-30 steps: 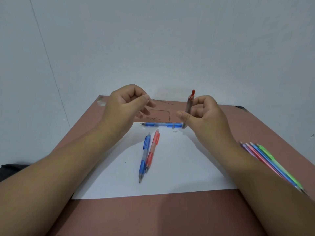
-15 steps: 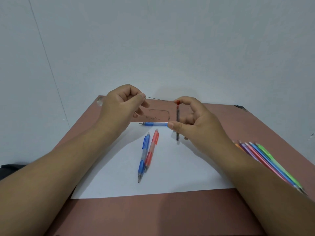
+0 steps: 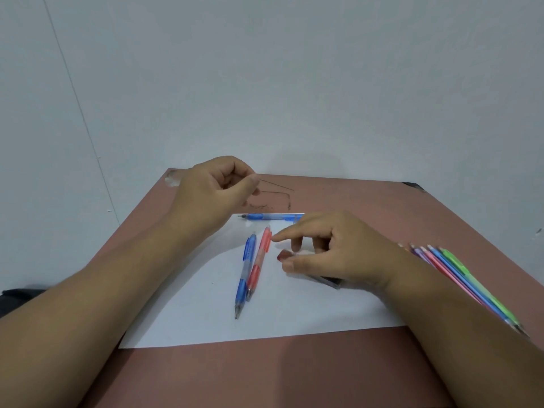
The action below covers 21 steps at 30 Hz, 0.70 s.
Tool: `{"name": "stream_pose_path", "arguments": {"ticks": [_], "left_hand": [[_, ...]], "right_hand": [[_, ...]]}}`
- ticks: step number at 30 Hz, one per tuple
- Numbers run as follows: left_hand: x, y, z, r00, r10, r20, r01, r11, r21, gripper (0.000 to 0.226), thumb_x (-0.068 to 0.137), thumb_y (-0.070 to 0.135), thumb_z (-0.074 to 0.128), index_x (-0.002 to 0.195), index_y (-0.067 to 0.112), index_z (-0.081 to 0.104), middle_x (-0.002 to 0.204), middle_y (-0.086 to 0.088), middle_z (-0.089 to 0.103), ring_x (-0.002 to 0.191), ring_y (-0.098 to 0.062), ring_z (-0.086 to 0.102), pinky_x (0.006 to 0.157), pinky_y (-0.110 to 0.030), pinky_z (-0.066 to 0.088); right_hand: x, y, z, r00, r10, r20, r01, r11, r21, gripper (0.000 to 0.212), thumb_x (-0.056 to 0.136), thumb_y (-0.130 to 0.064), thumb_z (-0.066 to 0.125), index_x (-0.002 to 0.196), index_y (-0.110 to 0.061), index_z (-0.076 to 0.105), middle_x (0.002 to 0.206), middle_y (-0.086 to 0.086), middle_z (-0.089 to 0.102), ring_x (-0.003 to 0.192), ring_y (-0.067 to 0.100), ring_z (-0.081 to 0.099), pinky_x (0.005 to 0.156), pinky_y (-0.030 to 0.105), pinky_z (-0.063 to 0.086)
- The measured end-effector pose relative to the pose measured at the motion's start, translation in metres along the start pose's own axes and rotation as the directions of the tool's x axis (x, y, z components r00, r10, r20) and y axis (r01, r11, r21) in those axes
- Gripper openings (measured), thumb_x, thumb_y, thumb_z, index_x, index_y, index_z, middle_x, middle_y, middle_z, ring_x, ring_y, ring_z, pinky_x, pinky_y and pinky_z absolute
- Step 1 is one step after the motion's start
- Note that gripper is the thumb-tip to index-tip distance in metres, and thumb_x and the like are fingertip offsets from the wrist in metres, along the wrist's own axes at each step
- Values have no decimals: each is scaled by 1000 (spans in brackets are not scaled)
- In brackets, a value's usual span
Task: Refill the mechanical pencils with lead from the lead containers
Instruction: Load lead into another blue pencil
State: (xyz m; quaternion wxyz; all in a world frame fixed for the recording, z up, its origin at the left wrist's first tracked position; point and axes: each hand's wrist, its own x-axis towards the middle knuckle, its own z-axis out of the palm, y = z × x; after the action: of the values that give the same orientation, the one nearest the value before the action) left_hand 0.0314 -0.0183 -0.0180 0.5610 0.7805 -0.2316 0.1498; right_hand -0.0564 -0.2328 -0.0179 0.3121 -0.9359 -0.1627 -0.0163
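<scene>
My left hand [image 3: 212, 195] is raised over the far left of the table and pinches a thin lead [image 3: 276, 185] between thumb and forefinger. My right hand [image 3: 347, 248] is low over the white paper [image 3: 294, 313] and holds the grey lead container [image 3: 331, 281], its red cap [image 3: 284, 254] beside my thumb. The container lies nearly flat, mostly hidden under the hand. My right forefinger points at the red mechanical pencil [image 3: 259, 260], which lies beside a blue one [image 3: 245, 272]. Another blue pencil [image 3: 270, 217] lies along the paper's far edge.
A row of several coloured pencils [image 3: 459, 275] lies on the brown table [image 3: 265, 375] at the right, partly under my right forearm. Dark scribble marks [image 3: 288, 198] show on the table beyond the paper. A pale wall stands right behind the table.
My right hand has dropped from chest height to the paper, tipping the lead container from upright to nearly flat. My left hand has stayed raised with the lead.
</scene>
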Motion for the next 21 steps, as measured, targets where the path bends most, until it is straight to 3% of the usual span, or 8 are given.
{"name": "stream_pose_path", "arguments": {"ticks": [3, 6, 8, 12, 21], "left_hand": [[-2, 0, 1, 999, 33, 40, -35, 998, 50, 8, 94, 26, 69, 90, 21, 73, 81, 9, 75, 77, -7, 71, 69, -20, 58], [-3, 1, 2, 996, 66, 60, -70, 996, 62, 5, 92, 25, 72, 88, 23, 74, 80, 10, 75, 78, -7, 71, 69, -18, 56], [-4, 2, 3, 993, 91, 74, -98, 990, 101, 4, 91, 27, 73, 88, 25, 74, 79, 12, 74, 77, -8, 71, 70, -22, 58], [-5, 0, 5, 982, 152, 112, -170, 972, 165, 3, 90, 29, 73, 88, 30, 74, 78, 12, 73, 76, -13, 70, 72, -38, 59], [-5, 3, 8, 952, 248, 180, -284, 934, 218, 9, 89, 32, 72, 91, 40, 70, 79, 19, 71, 72, -8, 68, 67, -37, 60]], "right_hand": [[3, 5, 3, 974, -48, -220, 46, 999, -15, 18, 82, -54, 75, 89, -38, 78, 87, -15, 69, 60, 6, 52, 58, 28, 44], [8, 12, 5, 843, -128, -523, 70, 989, -129, 8, 87, -39, 74, 86, -32, 74, 70, -11, 62, 55, 11, 50, 54, 30, 47], [12, 15, 4, 764, -204, -612, 83, 972, -220, 8, 88, -23, 75, 93, -29, 73, 69, -11, 57, 59, 9, 49, 57, 26, 45], [17, 18, 6, 727, -305, -615, 88, 930, -357, 23, 86, -16, 73, 107, -24, 75, 79, -15, 55, 65, 2, 46, 65, 17, 42], [25, 24, 10, 705, -379, -599, 137, 902, -410, 8, 90, -17, 73, 94, -22, 77, 83, -10, 69, 69, 6, 58, 63, 25, 50]]}}
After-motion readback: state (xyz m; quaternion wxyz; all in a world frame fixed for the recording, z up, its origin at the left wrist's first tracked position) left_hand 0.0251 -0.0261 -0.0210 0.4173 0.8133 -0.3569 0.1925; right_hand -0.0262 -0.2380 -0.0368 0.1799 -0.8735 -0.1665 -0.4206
